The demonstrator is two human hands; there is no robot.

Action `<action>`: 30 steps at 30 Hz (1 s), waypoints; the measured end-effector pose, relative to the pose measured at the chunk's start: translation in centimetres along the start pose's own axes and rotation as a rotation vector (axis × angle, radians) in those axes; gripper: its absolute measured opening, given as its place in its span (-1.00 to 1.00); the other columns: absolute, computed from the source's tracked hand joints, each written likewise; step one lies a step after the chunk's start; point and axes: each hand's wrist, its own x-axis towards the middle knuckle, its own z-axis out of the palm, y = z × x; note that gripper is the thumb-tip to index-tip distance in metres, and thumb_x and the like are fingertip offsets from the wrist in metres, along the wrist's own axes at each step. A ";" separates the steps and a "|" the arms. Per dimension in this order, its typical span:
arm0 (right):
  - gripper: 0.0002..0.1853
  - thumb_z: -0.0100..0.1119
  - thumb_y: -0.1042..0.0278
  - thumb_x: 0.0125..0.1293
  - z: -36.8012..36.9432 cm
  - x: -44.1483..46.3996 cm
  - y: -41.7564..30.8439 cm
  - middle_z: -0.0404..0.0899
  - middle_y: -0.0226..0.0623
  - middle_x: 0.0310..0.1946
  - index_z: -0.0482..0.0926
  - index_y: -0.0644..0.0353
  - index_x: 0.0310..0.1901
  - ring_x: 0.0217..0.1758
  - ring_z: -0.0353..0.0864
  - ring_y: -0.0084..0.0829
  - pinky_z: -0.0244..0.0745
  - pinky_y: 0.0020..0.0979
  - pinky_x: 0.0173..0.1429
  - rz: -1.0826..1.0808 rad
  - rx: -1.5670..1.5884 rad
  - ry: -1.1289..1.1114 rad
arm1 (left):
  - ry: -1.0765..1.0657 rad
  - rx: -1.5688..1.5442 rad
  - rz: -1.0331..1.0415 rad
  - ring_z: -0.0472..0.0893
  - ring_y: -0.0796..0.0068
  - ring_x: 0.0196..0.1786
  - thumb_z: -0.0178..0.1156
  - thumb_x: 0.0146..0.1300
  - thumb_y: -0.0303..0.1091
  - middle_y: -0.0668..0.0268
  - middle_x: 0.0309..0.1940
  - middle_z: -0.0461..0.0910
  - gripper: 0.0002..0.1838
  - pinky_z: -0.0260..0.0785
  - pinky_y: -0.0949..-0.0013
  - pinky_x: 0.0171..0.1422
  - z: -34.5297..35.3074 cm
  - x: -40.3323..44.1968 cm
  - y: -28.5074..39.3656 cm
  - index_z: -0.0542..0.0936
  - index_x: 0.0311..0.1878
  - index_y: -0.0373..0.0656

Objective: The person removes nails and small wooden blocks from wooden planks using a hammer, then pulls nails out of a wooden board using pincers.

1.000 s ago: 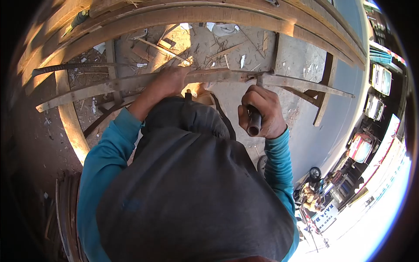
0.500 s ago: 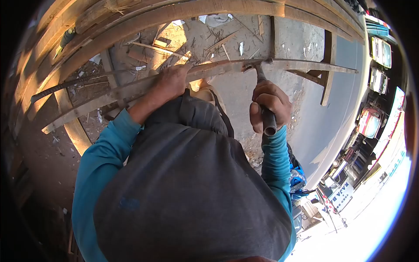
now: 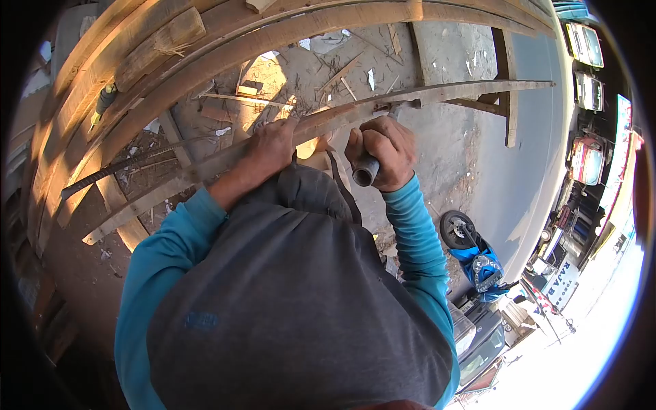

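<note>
Brown, scuffed plank, long and narrow; left grip clamped on it, right grip closed around a hammer.

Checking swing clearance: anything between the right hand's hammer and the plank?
Nothing visible. The hammer in the right hand has its head right at the plank; contact unclear. The left hand holds the plank, left of the hammer head.
</note>
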 end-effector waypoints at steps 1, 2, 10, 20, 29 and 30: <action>-0.69 0.45 0.63 0.06 0.9 -0.5 -0.2 0.55 -0.29 -0.50 0.43 0.13 -0.39 -0.57 0.55 -0.32 0.44 -0.30 -0.49 -0.082 0.004 -0.058 | 0.006 0.003 -0.009 0.68 -0.22 -0.04 0.32 0.18 -0.36 -0.11 -0.14 0.68 -0.55 0.54 -0.11 0.03 -0.2 0.1 0.0 0.56 0.15 -0.24; -0.70 0.47 0.61 0.06 2.0 -1.2 -0.6 0.55 -0.30 -0.49 0.44 0.13 -0.38 -0.55 0.56 -0.33 0.46 -0.30 -0.49 -0.160 0.010 -0.117 | 0.001 0.000 -0.006 0.68 -0.22 -0.03 0.31 0.17 -0.36 -0.11 -0.13 0.68 -0.54 0.54 -0.12 0.03 -0.3 0.1 0.1 0.56 0.16 -0.23; -0.82 0.39 0.46 0.23 1.0 0.7 0.3 0.56 -0.30 -0.47 0.51 0.17 -0.34 -0.52 0.55 -0.31 0.48 -0.34 -0.43 -0.040 0.009 -0.077 | 0.097 -0.005 0.065 0.70 -0.20 -0.08 0.10 0.23 -0.52 -0.11 -0.16 0.70 -0.62 0.52 -0.18 -0.01 0.4 -0.4 -0.1 0.57 0.14 -0.26; -0.69 0.13 0.30 0.49 -6.2 0.4 3.8 0.49 -0.23 -0.57 0.36 0.21 -0.43 -0.57 0.44 -0.45 0.39 -0.41 -0.44 0.429 0.585 0.481 | 0.012 -0.044 -0.024 0.67 -0.16 0.07 0.34 0.23 -0.27 -0.08 -0.05 0.70 -0.49 0.52 -0.05 0.16 -0.5 0.1 -0.2 0.57 0.24 -0.21; -0.64 0.16 0.30 0.49 -4.0 2.1 2.4 0.43 -0.37 -0.70 0.37 0.13 -0.51 -0.69 0.37 -0.57 0.31 -0.46 -0.55 0.585 0.243 0.510 | -0.433 -0.162 -0.040 0.67 -0.02 0.15 0.38 0.14 -0.05 -0.08 0.07 0.68 -0.19 0.49 0.13 0.25 -5.3 2.4 0.1 0.43 0.45 -0.15; -0.65 0.15 0.31 0.48 -5.6 2.5 3.8 0.38 -0.39 -0.72 0.35 0.12 -0.51 -0.72 0.32 -0.57 0.28 -0.46 -0.59 0.619 0.454 0.676 | -0.443 -0.186 -0.003 0.65 -0.03 0.17 0.38 0.13 -0.07 -0.09 0.12 0.66 -0.16 0.49 0.12 0.27 -4.7 2.1 -0.3 0.40 0.49 -0.12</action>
